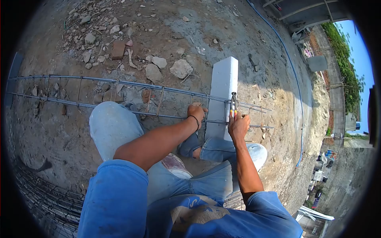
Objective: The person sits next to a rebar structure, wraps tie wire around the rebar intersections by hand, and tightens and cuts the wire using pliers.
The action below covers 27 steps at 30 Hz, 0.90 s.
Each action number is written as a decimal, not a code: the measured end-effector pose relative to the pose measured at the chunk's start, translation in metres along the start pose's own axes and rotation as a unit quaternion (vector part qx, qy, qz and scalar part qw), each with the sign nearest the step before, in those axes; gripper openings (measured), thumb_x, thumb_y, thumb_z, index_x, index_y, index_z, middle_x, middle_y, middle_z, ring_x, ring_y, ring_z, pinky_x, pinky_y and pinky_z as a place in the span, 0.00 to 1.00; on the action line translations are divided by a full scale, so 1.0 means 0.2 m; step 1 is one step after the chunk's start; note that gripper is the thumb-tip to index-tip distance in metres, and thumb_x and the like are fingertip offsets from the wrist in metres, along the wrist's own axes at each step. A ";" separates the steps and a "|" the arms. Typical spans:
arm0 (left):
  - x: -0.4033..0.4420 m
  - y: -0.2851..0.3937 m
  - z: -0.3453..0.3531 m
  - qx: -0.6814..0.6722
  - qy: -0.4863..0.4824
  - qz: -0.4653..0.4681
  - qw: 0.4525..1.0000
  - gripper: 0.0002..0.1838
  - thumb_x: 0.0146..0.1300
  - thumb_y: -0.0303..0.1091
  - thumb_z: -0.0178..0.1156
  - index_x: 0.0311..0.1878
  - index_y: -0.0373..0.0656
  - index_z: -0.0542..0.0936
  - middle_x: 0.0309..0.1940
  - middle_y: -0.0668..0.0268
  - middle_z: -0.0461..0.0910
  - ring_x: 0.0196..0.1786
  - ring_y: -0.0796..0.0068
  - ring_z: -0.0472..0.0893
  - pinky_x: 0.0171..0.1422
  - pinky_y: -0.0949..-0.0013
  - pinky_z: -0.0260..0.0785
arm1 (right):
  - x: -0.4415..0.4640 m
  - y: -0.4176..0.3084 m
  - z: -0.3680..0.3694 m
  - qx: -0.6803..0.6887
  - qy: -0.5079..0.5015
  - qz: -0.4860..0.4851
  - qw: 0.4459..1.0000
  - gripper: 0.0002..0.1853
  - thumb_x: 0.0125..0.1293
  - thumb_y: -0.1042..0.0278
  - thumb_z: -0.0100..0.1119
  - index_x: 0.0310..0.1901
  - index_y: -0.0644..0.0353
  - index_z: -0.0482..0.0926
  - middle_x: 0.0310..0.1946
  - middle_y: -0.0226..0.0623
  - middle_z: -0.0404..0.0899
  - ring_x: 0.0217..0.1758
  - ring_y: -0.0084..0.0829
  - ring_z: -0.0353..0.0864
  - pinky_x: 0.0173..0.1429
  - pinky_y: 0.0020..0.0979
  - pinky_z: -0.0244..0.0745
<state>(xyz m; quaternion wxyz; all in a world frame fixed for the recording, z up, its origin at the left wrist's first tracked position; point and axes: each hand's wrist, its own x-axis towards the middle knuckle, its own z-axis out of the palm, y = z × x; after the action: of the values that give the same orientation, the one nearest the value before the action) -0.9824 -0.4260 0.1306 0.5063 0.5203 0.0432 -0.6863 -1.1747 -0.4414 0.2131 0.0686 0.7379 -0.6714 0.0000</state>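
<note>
A long rebar cage [99, 82] of parallel steel bars with wire stirrups runs from the far left to right of centre. It rests across a pale rectangular block [224, 77]. My left hand [195, 113] is closed at the cage just left of the block, its fingers bent near a stirrup; what it grips is too small to make out. In my right hand [239, 123] are pliers [233, 105] with red and yellow handles, held jaws up over the cage at the block's right edge.
Stones [181, 69] and a broken brick [118, 49] lie beyond the cage. A blue hose [291, 59] curves along the right. More rebar cages [47, 202] are stacked at lower left. My bent knees are under the cage. A block wall [337, 79] stands at far right.
</note>
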 end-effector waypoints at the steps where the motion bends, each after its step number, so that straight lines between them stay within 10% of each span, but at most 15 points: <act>1: 0.00 -0.02 0.00 -0.008 -0.002 0.021 1.000 0.25 0.72 0.27 0.41 0.71 0.39 0.68 0.33 0.61 0.86 0.17 0.79 0.72 0.14 0.74 0.58 | 0.05 -0.01 -0.02 0.074 0.007 -0.038 0.996 0.22 0.68 0.58 0.65 0.58 0.62 0.80 0.47 0.53 0.74 0.53 0.53 0.74 0.57 0.44 0.71; 6: -0.03 0.00 0.04 0.028 0.025 0.043 0.998 0.24 0.72 0.26 0.41 0.70 0.38 0.69 0.31 0.61 0.86 0.16 0.79 0.71 0.15 0.74 0.58 | 0.44 -0.35 0.01 0.337 -0.118 -0.083 0.930 0.13 0.64 0.64 0.69 0.42 0.67 0.89 0.28 0.49 0.87 0.32 0.42 0.87 0.41 0.42 0.78; 11: -0.01 0.01 0.05 -0.025 0.029 0.017 0.999 0.24 0.70 0.25 0.43 0.69 0.38 0.70 0.30 0.61 0.85 0.16 0.78 0.70 0.15 0.73 0.57 | 0.71 -0.57 0.32 0.356 -0.313 -0.079 0.877 0.17 0.62 0.63 0.73 0.44 0.71 0.88 0.27 0.38 0.86 0.30 0.24 0.78 0.39 0.33 0.74; 15: 0.01 -0.01 0.07 -0.051 0.012 0.008 0.999 0.23 0.70 0.26 0.44 0.68 0.39 0.70 0.29 0.61 0.84 0.17 0.78 0.71 0.15 0.73 0.56 | 0.74 -0.63 0.31 0.241 -0.218 -0.154 0.933 0.16 0.54 0.62 0.76 0.24 0.67 0.84 0.19 0.50 0.79 0.24 0.39 0.80 0.36 0.42 0.74; 25: -0.02 0.09 0.11 -0.056 -0.053 -0.059 0.995 0.25 0.73 0.28 0.42 0.72 0.44 0.69 0.31 0.66 0.80 0.19 0.82 0.65 0.18 0.74 0.53 | 0.51 -0.49 0.19 0.314 -0.094 -0.025 0.944 0.12 0.57 0.70 0.74 0.24 0.69 0.83 0.18 0.44 0.81 0.21 0.36 0.78 0.31 0.36 0.73; 27: -0.01 0.13 0.11 -0.078 -0.052 -0.079 0.992 0.25 0.73 0.27 0.42 0.72 0.44 0.69 0.32 0.66 0.79 0.19 0.82 0.64 0.18 0.75 0.52 | 0.45 -0.45 0.19 0.565 -0.140 0.125 0.804 0.12 0.62 0.73 0.71 0.23 0.68 0.82 0.18 0.37 0.79 0.20 0.30 0.75 0.28 0.31 0.72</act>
<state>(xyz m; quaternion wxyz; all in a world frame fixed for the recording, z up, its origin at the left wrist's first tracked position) -0.9781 -0.4495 0.1532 0.4913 0.4379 0.1116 -0.7446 -1.0801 -0.5259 0.1745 -0.4554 0.5479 -0.6414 0.2845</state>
